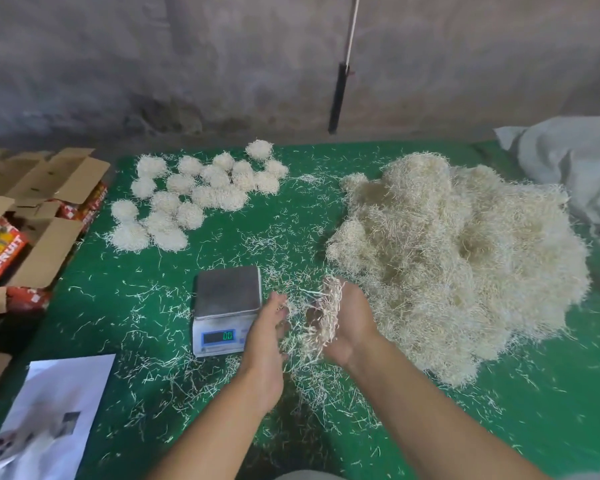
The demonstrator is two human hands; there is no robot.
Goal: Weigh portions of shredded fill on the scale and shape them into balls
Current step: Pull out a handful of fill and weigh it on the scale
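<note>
A big heap of pale shredded fill (pixel 454 258) lies on the right of the green cloth (pixel 125 306). Several finished balls (pixel 194 199) sit at the back left. The small scale (pixel 226 306) stands in the middle, its steel pan bare and its display lit. Just right of the scale, my left hand (pixel 265 344) and my right hand (pixel 352 323) face each other, palms inward, with a loose wisp of fill (pixel 317 320) between them. My right hand cups most of that wisp; my left hand's fingers look straight and touch its strands.
Open cardboard boxes (pixel 32 216) with red cartons stand off the left edge. A printed sheet (pixel 49 417) lies at the near left. A grey cloth bag (pixel 568 161) is at the back right. A black rod (pixel 338 98) hangs by the wall. Loose strands litter the cloth.
</note>
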